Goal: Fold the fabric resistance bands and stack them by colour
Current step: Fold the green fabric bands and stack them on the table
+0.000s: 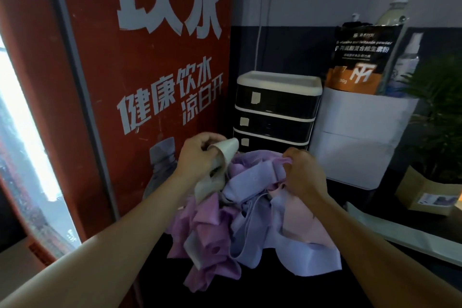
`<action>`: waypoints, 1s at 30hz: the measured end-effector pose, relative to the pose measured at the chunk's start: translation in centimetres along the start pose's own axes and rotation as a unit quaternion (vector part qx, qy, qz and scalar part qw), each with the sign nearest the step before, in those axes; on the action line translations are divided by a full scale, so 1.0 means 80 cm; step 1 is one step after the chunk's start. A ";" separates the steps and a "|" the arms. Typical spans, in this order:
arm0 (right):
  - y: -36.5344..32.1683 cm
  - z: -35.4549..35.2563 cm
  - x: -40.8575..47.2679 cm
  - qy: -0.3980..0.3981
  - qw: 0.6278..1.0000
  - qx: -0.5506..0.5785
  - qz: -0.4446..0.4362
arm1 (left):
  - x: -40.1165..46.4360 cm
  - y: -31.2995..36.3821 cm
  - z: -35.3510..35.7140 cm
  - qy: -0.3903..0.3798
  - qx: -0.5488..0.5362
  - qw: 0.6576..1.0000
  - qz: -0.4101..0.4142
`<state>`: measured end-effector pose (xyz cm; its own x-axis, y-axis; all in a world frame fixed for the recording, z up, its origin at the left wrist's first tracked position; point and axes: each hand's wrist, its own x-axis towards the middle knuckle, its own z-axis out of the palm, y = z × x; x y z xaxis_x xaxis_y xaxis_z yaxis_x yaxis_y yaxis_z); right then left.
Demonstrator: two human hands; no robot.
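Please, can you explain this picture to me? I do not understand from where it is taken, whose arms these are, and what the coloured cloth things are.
There is one picture, from a wide-angle camera worn on a person's head, looking forward and down. No machine is here: the two bare arms belong to that person.

On the dark table top lies a tangled heap of fabric resistance bands: pink-purple bands on the left, lavender-blue bands in the middle, and a pale pink band on the right. None is folded yet.

The left hand grips a grey-beige band and lifts it. The right hand pinches a lilac band.

Behind stand a black-and-white drawer unit, a white box and a red sign.
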<state>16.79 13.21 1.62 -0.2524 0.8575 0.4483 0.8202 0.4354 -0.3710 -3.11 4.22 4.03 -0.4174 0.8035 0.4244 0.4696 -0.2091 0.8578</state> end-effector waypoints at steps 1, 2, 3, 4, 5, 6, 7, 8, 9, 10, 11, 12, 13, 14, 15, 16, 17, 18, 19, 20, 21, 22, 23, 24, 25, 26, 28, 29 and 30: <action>0.000 -0.003 0.001 -0.004 1.000 0.011 0.005 | 0.005 0.014 0.003 -0.006 -0.019 1.000 0.004; 0.000 -0.007 0.001 -0.011 1.000 0.023 0.005 | 0.010 0.028 0.007 -0.014 -0.029 0.999 0.008; 0.000 -0.012 0.000 -0.016 0.999 0.037 -0.004 | 0.015 0.039 0.012 -0.024 -0.034 0.999 0.016; 0.000 -0.017 0.000 -0.023 0.998 0.053 -0.017 | 0.018 0.051 0.017 -0.035 -0.035 0.998 0.023; 0.000 -0.025 -0.002 -0.027 0.997 0.069 -0.031 | 0.020 0.062 0.023 -0.045 -0.043 0.998 0.031; 0.000 -0.032 -0.003 -0.037 0.995 0.085 -0.042 | 0.022 0.074 0.029 -0.050 -0.054 0.997 0.036; 0.000 -0.038 -0.004 -0.056 0.992 0.098 -0.057 | 0.024 0.086 0.035 -0.049 -0.071 0.995 0.040; 0.000 -0.046 -0.005 -0.081 0.987 0.113 -0.079 | 0.026 0.098 0.042 -0.046 -0.084 0.994 0.043; 0.000 -0.051 -0.004 -0.104 0.981 0.134 -0.095 | 0.028 0.110 0.048 -0.044 -0.092 0.994 0.048; -0.002 -0.059 -0.003 -0.116 0.975 0.157 -0.105 | 0.030 0.121 0.053 -0.042 -0.096 0.993 0.051; -0.006 -0.068 -0.003 -0.120 0.970 0.182 -0.103 | 0.032 0.132 0.058 -0.039 -0.101 0.993 0.054; -0.009 -0.077 -0.002 -0.117 0.963 0.218 -0.104 | 0.034 0.143 0.063 -0.037 -0.108 0.992 0.055; -0.015 -0.089 -0.003 -0.114 0.950 0.270 -0.106 | 0.035 0.153 0.067 -0.037 -0.118 0.991 0.057; -0.020 -0.100 -0.003 -0.118 0.932 0.328 -0.099 | 0.036 0.163 0.070 -0.039 -0.132 0.989 0.059; -0.024 -0.113 -0.004 -0.126 0.911 0.383 -0.089 | 0.036 0.172 0.074 -0.042 -0.146 0.986 0.063; -0.026 -0.122 -0.003 -0.121 0.893 0.426 -0.077 | 0.035 0.180 0.078 -0.046 -0.159 0.984 0.068; -0.026 -0.131 -0.003 -0.105 0.883 0.452 -0.064 | 0.033 0.188 0.081 -0.050 -0.173 0.981 0.071; -0.024 -0.140 -0.004 -0.085 0.879 0.465 -0.052 | 0.032 0.195 0.083 -0.052 -0.184 0.979 0.073; -0.021 -0.146 -0.003 -0.065 0.874 0.480 -0.038 | 0.031 0.200 0.084 -0.051 -0.191 0.977 0.075; -0.017 -0.153 -0.004 -0.051 0.864 0.501 -0.021 | 0.030 0.204 0.084 -0.047 -0.193 0.977 0.073; -0.013 -0.160 -0.006 -0.041 0.848 0.529 -0.005 | 0.030 0.207 0.083 -0.041 -0.191 0.978 0.068; -0.008 -0.168 -0.007 -0.032 0.832 0.554 0.004 | 0.030 0.209 0.082 -0.036 -0.186 0.980 0.061; -0.004 -0.176 -0.009 -0.024 0.817 0.576 0.006 | 0.030 0.209 0.082 -0.034 -0.180 0.982 0.054; 0.001 -0.184 -0.010 -0.019 0.803 0.596 0.010 | 0.029 0.207 0.083 -0.035 -0.167 0.984 0.049; 0.005 -0.192 -0.011 -0.017 0.787 0.616 0.018 | 0.027 0.203 0.086 -0.041 -0.150 0.987 0.048; 0.009 -0.200 -0.012 -0.013 0.776 0.630 0.024 | 0.026 0.198 0.089 -0.049 -0.134 0.989 0.049; 0.017 -0.212 -0.014 -0.006 0.764 0.644 0.033 | 0.018 0.187 0.097 -0.076 -0.103 0.991 0.049; 0.020 -0.218 -0.015 -0.003 0.761 0.648 0.037 | 0.015 0.182 0.100 -0.095 -0.087 0.990 0.052; 0.023 -0.223 -0.017 -0.001 0.759 0.650 0.043 | 0.011 0.179 0.104 -0.115 -0.068 0.989 0.062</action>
<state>27.75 7.95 14.81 -0.2285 0.8977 0.3767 -0.3660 0.2793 -0.8877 9.73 6.57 14.22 -0.1672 0.8692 0.4653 0.3899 -0.3752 0.8410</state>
